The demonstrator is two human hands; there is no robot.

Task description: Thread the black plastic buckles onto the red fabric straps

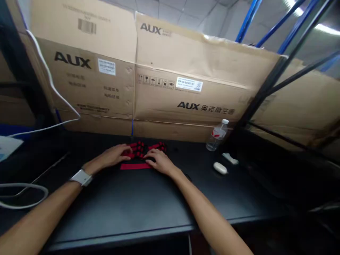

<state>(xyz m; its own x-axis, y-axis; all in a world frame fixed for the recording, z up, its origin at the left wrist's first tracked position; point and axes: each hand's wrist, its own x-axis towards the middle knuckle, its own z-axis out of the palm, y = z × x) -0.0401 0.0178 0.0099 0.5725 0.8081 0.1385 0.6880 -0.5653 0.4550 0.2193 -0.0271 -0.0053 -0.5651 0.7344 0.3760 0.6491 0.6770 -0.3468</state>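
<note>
Several red and black strap-like bundles lie in a group on the black table, near the cardboard at its back. My left hand rests at the left side of the bundles, fingers bent and slightly apart, touching their edge. On the right side, my right hand reaches over the bundles with its fingers spread and curved. A flat red strip lies just in front of them, its right end close to my right thumb. Neither hand is visibly closed around anything.
Large cardboard boxes stand along the table's back. To the right are a plastic bottle, a white oval case and a small pale object. A white cable hangs at the left; dark rack posts frame both sides.
</note>
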